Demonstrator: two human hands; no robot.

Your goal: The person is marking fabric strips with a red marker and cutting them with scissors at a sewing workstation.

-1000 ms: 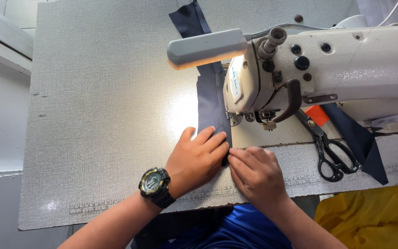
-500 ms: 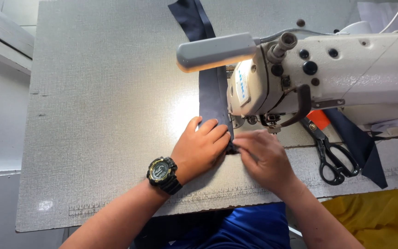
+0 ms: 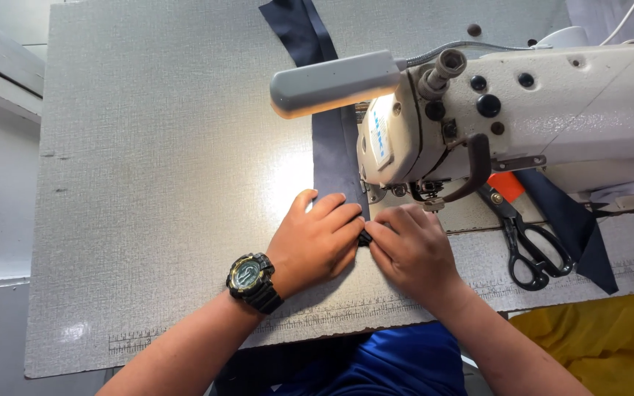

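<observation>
Both hands meet at the near end of a long navy fabric strip point(image 3: 335, 158) that runs away across the grey surface point(image 3: 148, 183) and passes under the head of the white sewing machine point(image 3: 508, 110). The left hand point(image 3: 317, 242), with a black wristwatch point(image 3: 252, 280) on its wrist, lies flat on the cloth, fingers pressed together and pointing toward the machine, apparently to keep the strip from sliding. The right hand point(image 3: 414, 249) comes in from the other side, its fingers curled and pinching the dark edge of the cloth right where the two hands touch, as though holding a fold or a seam line in place; the exact grip is hidden beneath the knuckles. The held end sits just in front of the presser foot point(image 3: 428, 196), close enough to be fed straight in. A lamp point(image 3: 335, 82) clamped to the machine throws bright light on that spot. Black-handled scissors point(image 3: 530, 242) lie to the right, within easy reach of the right hand, beside another piece of navy cloth point(image 3: 574, 227). Yellow fabric point(image 3: 603, 348) is bunched below the surface edge.
</observation>
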